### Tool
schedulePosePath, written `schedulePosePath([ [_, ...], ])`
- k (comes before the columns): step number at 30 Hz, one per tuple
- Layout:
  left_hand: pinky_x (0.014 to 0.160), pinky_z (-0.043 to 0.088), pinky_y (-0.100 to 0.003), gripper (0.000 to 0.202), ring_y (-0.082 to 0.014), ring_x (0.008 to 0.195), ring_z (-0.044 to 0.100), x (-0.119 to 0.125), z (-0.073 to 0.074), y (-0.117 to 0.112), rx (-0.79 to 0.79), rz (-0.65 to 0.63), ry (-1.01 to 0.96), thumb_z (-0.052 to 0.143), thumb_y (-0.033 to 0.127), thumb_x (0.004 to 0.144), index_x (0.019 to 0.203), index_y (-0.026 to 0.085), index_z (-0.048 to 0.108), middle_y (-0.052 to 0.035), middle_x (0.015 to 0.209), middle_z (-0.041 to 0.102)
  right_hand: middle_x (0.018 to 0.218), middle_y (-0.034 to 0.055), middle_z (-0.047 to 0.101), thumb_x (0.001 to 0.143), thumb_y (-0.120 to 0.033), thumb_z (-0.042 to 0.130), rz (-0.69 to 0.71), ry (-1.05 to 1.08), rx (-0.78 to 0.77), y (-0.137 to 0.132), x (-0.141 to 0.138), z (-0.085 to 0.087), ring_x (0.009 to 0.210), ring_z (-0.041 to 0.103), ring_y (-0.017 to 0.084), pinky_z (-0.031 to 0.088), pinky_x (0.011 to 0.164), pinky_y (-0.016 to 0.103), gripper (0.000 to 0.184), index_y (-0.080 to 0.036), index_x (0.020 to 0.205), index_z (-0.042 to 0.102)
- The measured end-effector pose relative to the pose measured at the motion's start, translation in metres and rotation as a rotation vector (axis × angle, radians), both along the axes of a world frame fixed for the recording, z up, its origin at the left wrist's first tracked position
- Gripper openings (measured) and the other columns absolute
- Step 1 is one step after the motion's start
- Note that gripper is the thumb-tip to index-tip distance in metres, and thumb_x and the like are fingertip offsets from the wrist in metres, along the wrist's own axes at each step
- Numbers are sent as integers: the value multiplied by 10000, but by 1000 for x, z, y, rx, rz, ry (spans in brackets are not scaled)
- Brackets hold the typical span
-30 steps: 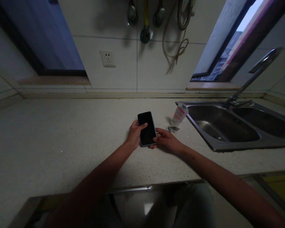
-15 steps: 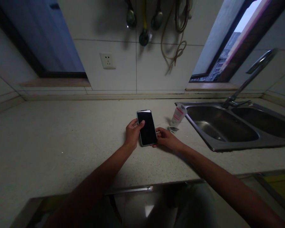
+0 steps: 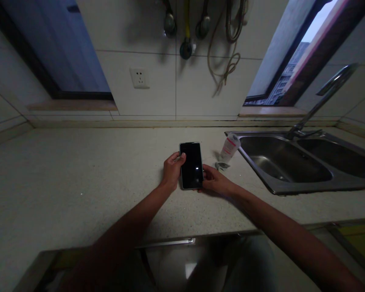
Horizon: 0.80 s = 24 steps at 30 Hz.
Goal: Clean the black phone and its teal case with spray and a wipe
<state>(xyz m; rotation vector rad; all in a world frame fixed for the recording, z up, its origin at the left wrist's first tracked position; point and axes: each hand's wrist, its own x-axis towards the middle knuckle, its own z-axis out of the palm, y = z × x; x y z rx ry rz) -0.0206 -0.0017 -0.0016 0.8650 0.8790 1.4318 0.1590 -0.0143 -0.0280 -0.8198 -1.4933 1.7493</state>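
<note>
A smartphone (image 3: 191, 166) with a dark screen and a pale edge is held over the counter (image 3: 109, 174), a small bright reflection showing on its glass. My left hand (image 3: 172, 169) grips its left side, thumb lying over the screen's edge and fingers behind. At the lower right corner, my right hand (image 3: 213, 178) is closed on the phone's edge, with its fingertips partly hidden. Just beyond my right hand lies a small crumpled wrapper (image 3: 222, 166). Behind that, a clear plastic cup (image 3: 230, 147) with red marks leans at a tilt near the sink.
A steel double sink (image 3: 272, 187) with a tall faucet (image 3: 322, 103) is set into the counter at right. Valves (image 3: 186, 48) and a looped cord (image 3: 225, 75) hang on the tiled wall, beside a power socket (image 3: 139, 78). Windows are on both sides.
The phone has turned slightly from a leftward lean to nearly straight and moved a little right. A bright reflection now shows on its screen. Both hands keep hold of it.
</note>
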Motion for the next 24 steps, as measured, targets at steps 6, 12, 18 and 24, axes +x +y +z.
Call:
schedulePosePath([
  [6, 701, 442, -271, 454, -145, 720, 573, -1, -4, 3, -17, 14, -20, 856, 507, 610, 853, 178, 658, 1, 770, 631, 813, -24, 652, 642, -110, 718, -3, -1, 7, -1, -2, 3, 692, 657, 131, 543, 627, 259, 437, -203, 1017, 512],
  [12, 755, 447, -271, 434, -142, 757, 558, -4, -9, 9, 6, 7, -37, 863, 484, 600, 820, 180, 644, 10, 780, 612, 810, -25, 677, 676, -132, 769, 138, 57, 17, 0, 2, 3, 672, 634, 90, 458, 590, 189, 400, -202, 963, 500],
  [18, 825, 483, -318, 506, -181, 838, 601, -3, -16, 12, 6, 16, -5, 783, 609, 671, 883, 191, 593, -17, 834, 616, 836, 30, 750, 702, -252, 834, 66, 70, -38, 1, 5, 4, 730, 712, 148, 533, 707, 279, 466, -188, 1063, 545],
  [24, 1020, 450, -434, 1091, -299, 1219, 546, 8, -10, -8, 129, 6, 422, 946, 418, 491, 1394, 226, 365, -144, 1345, 529, 836, 32, 762, 649, -317, 873, -76, 43, 2, 10, 12, 4, 720, 716, 165, 559, 713, 300, 484, -192, 1017, 585],
])
